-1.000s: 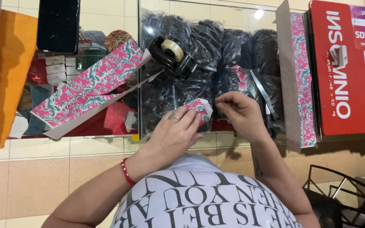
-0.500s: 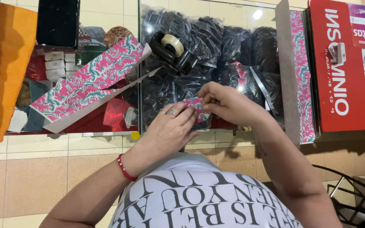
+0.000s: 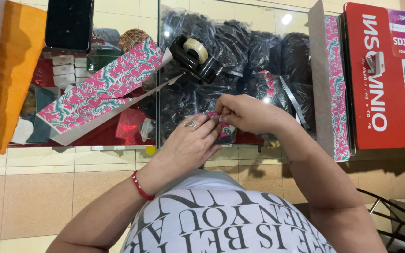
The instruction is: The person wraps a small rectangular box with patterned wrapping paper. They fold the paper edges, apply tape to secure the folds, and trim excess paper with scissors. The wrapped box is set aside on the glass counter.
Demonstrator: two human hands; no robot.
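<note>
Both hands pinch a small wrapped packet (image 3: pixel 222 125) on the glass counter (image 3: pixel 258 70): left hand (image 3: pixel 191 143) presses it flat, right hand (image 3: pixel 244 112) grips its top edge. Wrapping paper (image 3: pixel 99 91) lies left, tape dispenser (image 3: pixel 197 57) just beyond, handy.

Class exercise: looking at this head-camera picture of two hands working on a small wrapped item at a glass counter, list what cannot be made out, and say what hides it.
- Small patterned packet, head view: mostly covered by the left hand and right hand; its shape cannot be told.
- Right hand's fingertips: curled under, so the grip is hidden.
- Dark bagged goods under the glass: glare and plastic blur them.
- Orange sheet: cut off by the left edge.
</note>
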